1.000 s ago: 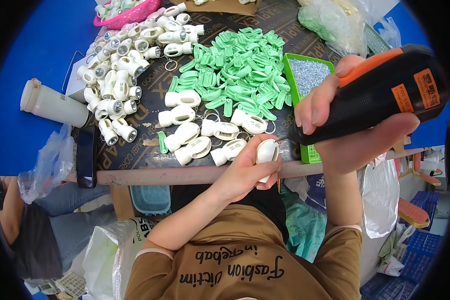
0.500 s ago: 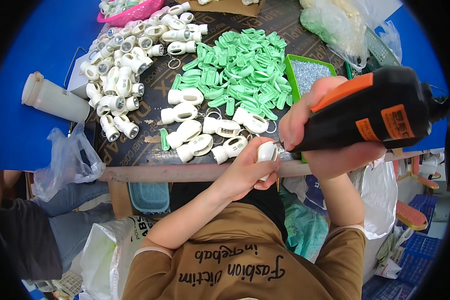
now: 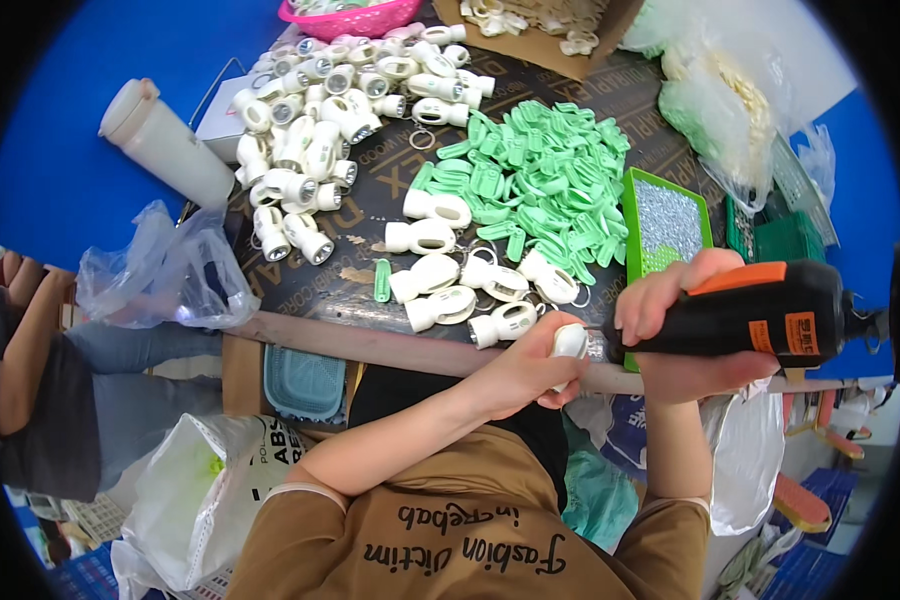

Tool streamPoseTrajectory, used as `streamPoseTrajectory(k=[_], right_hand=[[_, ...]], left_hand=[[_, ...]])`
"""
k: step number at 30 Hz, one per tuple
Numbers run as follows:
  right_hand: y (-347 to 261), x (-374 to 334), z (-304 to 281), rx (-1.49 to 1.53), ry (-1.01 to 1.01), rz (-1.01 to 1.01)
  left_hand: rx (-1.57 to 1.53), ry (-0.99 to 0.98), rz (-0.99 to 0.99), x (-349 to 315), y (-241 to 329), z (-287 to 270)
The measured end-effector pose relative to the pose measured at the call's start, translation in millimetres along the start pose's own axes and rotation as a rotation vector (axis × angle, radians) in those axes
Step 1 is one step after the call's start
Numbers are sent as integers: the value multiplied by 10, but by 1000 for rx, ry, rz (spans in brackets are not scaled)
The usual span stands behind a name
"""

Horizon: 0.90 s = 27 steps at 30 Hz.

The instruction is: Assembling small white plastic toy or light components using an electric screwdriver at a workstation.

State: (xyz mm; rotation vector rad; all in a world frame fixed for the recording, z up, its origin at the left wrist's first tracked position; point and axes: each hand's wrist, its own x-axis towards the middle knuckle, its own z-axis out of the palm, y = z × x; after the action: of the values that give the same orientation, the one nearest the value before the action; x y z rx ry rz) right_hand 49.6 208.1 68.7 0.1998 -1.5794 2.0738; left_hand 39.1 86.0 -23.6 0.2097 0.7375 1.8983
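My left hand (image 3: 518,378) is closed around a small white keychain flashlight (image 3: 571,343) just off the table's front edge. In my right hand (image 3: 682,376), a black-and-orange electric screwdriver (image 3: 745,318) lies nearly level, its thin bit pointing left at the flashlight's side. Whether the bit touches it I cannot tell. Just beyond my left hand lie several white flashlight bodies (image 3: 436,277) with open handles, some with key rings. A single green clip-shaped piece (image 3: 382,281) sits left of them. Behind spreads a heap of matching green pieces (image 3: 540,180).
A green tray (image 3: 632,215) of small silvery screws (image 3: 670,222) stands at the right. White flashlights (image 3: 320,145) pile up at the back left, beside a white tumbler (image 3: 170,145). A pink basket (image 3: 355,20) and a cardboard box (image 3: 570,55) stand farther back. Another person's arm (image 3: 30,345) shows at left.
The whole view has shifted, so the table appears lower and farther right. The screwdriver has tipped from slanting to nearly level. Both hands keep their hold.
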Motion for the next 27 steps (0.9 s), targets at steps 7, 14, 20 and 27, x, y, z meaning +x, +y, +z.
streamPoseTrajectory(k=[7, 14, 20, 27], right_hand=[[-322, 149, -229, 68, 76, -142], [-362, 154, -571, 97, 113, -156], [-362, 184, -832, 21, 199, -192], [-374, 342, -1067, 10, 246, -198]], left_hand=[[1089, 164, 390, -32, 216, 98], [2305, 508, 684, -29, 218, 9], [2304, 411, 545, -48, 1094, 10], [2546, 827, 369, 785, 2320, -821]])
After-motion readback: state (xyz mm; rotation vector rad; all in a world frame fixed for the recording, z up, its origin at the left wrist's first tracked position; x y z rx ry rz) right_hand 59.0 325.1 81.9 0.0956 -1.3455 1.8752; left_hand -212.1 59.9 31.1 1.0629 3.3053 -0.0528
